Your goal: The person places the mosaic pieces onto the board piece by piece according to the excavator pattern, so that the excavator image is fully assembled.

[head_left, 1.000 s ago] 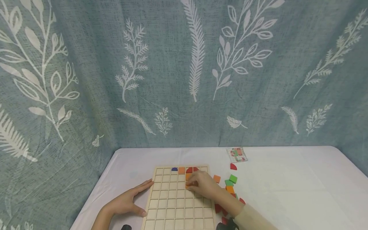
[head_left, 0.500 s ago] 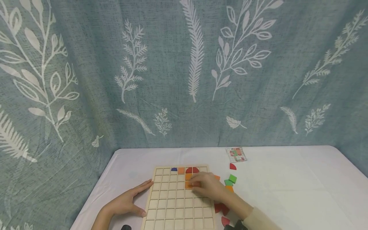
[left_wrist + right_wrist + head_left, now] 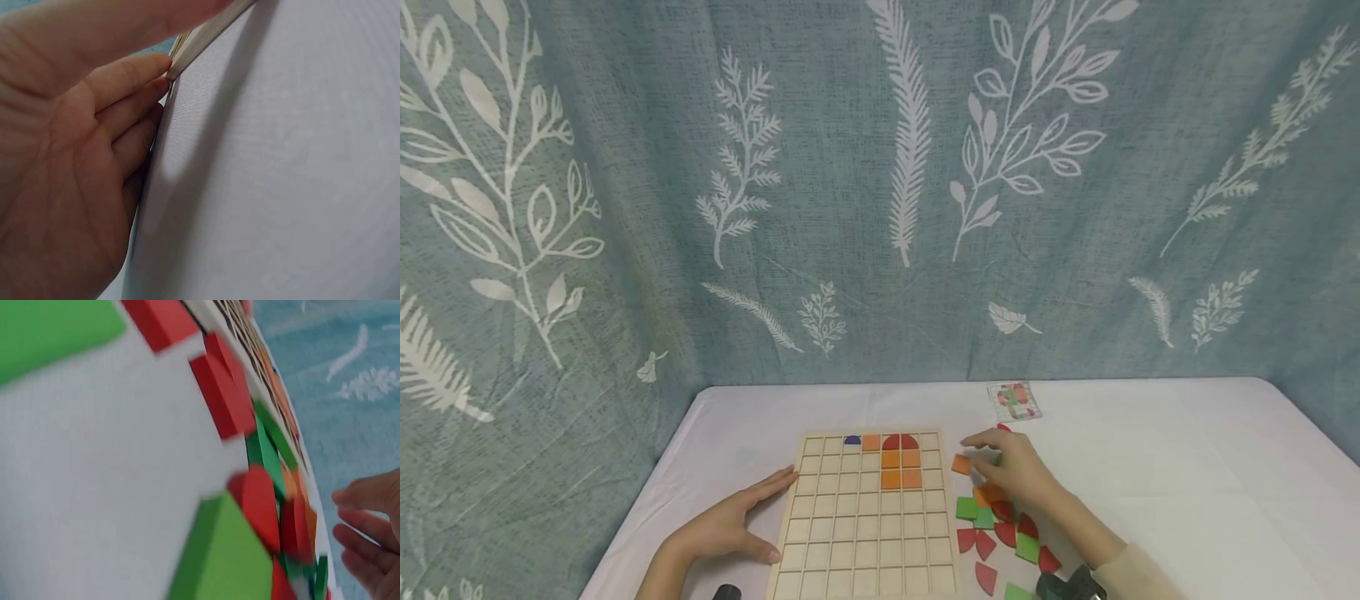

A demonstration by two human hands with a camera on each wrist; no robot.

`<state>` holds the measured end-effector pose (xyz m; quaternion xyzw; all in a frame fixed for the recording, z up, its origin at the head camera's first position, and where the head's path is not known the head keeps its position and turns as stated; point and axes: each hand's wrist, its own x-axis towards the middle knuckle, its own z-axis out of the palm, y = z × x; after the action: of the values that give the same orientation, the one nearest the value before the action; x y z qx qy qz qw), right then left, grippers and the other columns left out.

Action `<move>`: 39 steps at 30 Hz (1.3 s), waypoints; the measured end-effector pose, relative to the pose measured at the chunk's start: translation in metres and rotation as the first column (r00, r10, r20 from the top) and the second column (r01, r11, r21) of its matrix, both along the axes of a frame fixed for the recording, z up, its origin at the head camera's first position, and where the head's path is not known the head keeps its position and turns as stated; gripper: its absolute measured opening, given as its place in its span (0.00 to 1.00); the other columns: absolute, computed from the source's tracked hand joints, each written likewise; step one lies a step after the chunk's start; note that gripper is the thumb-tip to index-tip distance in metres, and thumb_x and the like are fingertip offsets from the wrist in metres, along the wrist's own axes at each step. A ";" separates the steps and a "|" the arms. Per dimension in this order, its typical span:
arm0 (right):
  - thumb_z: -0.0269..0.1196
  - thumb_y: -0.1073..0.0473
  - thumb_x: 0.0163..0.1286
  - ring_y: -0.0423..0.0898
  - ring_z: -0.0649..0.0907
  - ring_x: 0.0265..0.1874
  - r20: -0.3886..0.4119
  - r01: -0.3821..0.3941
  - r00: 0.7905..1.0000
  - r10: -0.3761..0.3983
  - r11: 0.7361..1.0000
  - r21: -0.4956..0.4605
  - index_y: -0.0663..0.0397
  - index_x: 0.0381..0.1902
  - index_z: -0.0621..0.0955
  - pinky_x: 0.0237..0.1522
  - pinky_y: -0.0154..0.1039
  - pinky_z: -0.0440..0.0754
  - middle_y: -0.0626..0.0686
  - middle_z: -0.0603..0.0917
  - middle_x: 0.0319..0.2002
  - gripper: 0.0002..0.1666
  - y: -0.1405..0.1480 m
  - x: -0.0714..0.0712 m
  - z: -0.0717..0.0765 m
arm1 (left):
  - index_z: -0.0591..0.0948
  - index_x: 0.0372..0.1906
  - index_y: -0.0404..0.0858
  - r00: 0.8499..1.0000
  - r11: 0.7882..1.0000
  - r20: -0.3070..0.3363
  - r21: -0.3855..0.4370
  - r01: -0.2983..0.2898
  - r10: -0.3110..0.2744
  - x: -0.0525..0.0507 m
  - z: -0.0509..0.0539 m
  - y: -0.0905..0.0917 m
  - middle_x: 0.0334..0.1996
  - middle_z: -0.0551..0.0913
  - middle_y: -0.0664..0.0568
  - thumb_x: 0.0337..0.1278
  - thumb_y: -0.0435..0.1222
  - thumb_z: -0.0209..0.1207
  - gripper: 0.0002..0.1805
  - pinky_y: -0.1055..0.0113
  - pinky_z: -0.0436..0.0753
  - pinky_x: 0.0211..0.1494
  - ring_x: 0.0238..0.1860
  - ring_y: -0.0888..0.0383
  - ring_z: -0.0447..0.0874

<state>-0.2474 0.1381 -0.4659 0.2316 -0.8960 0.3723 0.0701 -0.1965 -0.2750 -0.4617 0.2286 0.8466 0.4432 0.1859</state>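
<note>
A wooden grid board [image 3: 850,533] lies on the table. Near its far edge it bears a blue half-round piece [image 3: 852,440], an orange square [image 3: 870,442], two red quarter-rounds [image 3: 900,442] and a two-by-two block of orange squares [image 3: 901,469]. My left hand [image 3: 726,525] rests at the board's left side, fingertips and thumb touching its edge. In the left wrist view, those fingers [image 3: 125,103] lie extended against the rim. My right hand [image 3: 1018,471] hovers over the loose pieces right of the board, thumb and fingers apart, nothing between them. Beside its fingertips lies a loose orange square [image 3: 961,464].
Several red quarter-rounds [image 3: 987,577] and green squares [image 3: 967,507] are scattered right of the board. A small printed pattern card [image 3: 1015,402] lies at the back of the table. A leaf-patterned curtain [image 3: 850,208] hangs behind the table.
My right hand has let go at the board and moved right, over the loose pieces. Two lighter orange squares now show in the block it was covering. The left hand stays put.
</note>
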 end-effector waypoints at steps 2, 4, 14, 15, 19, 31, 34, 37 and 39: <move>0.65 0.68 0.56 0.51 0.82 0.42 -0.014 0.075 0.997 -0.075 0.997 0.019 0.57 0.42 0.84 0.43 0.47 0.79 0.53 0.85 0.41 0.14 0.007 -0.003 -0.001 | 0.58 0.70 0.36 1.000 1.000 -0.002 0.000 0.001 -0.001 0.000 0.000 0.000 0.70 0.50 0.35 0.33 0.39 0.72 0.53 0.31 0.45 0.60 0.68 0.30 0.40; 0.64 0.68 0.56 0.52 0.82 0.43 -0.027 0.148 0.989 -0.147 0.988 0.037 0.58 0.43 0.83 0.46 0.49 0.78 0.55 0.84 0.42 0.15 0.013 -0.008 -0.004 | 0.58 0.70 0.36 1.000 1.000 -0.001 -0.005 -0.005 0.005 0.000 0.000 0.000 0.70 0.50 0.35 0.32 0.40 0.73 0.53 0.31 0.46 0.61 0.68 0.30 0.41; 0.60 0.72 0.54 0.56 0.81 0.45 -0.039 0.194 0.981 -0.192 0.980 0.041 0.60 0.42 0.83 0.47 0.52 0.77 0.58 0.84 0.42 0.16 0.036 -0.019 -0.013 | 0.58 0.70 0.36 1.000 1.000 0.003 -0.006 -0.009 0.009 0.000 0.000 -0.001 0.70 0.50 0.35 0.31 0.41 0.73 0.54 0.31 0.44 0.61 0.68 0.30 0.40; 0.60 0.72 0.54 0.56 0.81 0.46 -0.036 0.178 0.984 -0.176 0.983 0.050 0.60 0.42 0.83 0.48 0.52 0.76 0.58 0.84 0.43 0.16 0.037 -0.020 -0.013 | 0.58 0.70 0.36 1.000 1.000 0.004 -0.005 -0.010 0.010 0.001 0.000 0.000 0.70 0.49 0.35 0.31 0.41 0.72 0.54 0.31 0.44 0.61 0.68 0.30 0.40; 0.59 0.75 0.53 0.56 0.81 0.47 -0.040 0.101 0.994 -0.097 0.991 0.089 0.60 0.42 0.83 0.49 0.51 0.76 0.58 0.84 0.44 0.18 0.037 -0.024 -0.013 | 0.58 0.70 0.37 0.998 1.000 0.052 0.008 -0.025 0.024 0.000 -0.001 0.000 0.71 0.48 0.37 0.32 0.41 0.72 0.54 0.33 0.41 0.62 0.71 0.44 0.40; 0.64 0.72 0.52 0.44 0.79 0.31 -0.082 0.039 0.996 -0.022 0.975 0.217 0.59 0.39 0.83 0.33 0.39 0.77 0.53 0.84 0.36 0.14 0.045 -0.023 -0.001 | 0.58 0.70 0.39 0.998 1.000 0.059 0.021 -0.019 0.018 -0.002 -0.002 -0.001 0.71 0.48 0.39 0.32 0.42 0.72 0.54 0.34 0.41 0.63 0.56 0.90 0.41; 0.64 0.70 0.53 0.43 0.78 0.29 -0.041 0.053 0.998 -0.046 0.978 0.201 0.59 0.39 0.84 0.32 0.38 0.77 0.54 0.84 0.37 0.13 0.046 -0.021 0.001 | 0.58 0.70 0.40 0.999 1.000 0.042 0.006 -0.018 0.017 -0.002 -0.003 -0.002 0.72 0.49 0.41 0.33 0.43 0.72 0.53 0.51 0.48 0.69 0.57 0.90 0.41; 0.61 0.73 0.53 0.49 0.82 0.35 -0.010 0.050 0.999 -0.049 0.986 0.162 0.59 0.40 0.83 0.37 0.44 0.80 0.56 0.84 0.39 0.15 0.047 -0.020 0.000 | 0.59 0.70 0.41 1.000 1.000 0.028 -0.001 -0.014 0.014 -0.001 -0.004 -0.003 0.72 0.50 0.42 0.33 0.44 0.71 0.53 0.77 0.49 0.64 0.58 0.89 0.41; 0.58 0.76 0.51 0.54 0.82 0.40 -0.002 0.030 1.000 -0.030 0.988 0.149 0.60 0.41 0.83 0.42 0.49 0.79 0.57 0.85 0.41 0.19 0.047 -0.020 0.000 | 0.59 0.70 0.40 1.000 1.000 0.023 0.004 -0.011 0.011 -0.001 -0.005 -0.003 0.72 0.50 0.41 0.33 0.44 0.71 0.53 0.86 0.47 0.57 0.59 0.89 0.41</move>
<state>-0.2676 0.1852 -0.4662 0.2226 -0.9246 0.3035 0.0579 -0.1973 -0.2779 -0.4667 0.2192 0.8447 0.4487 0.1926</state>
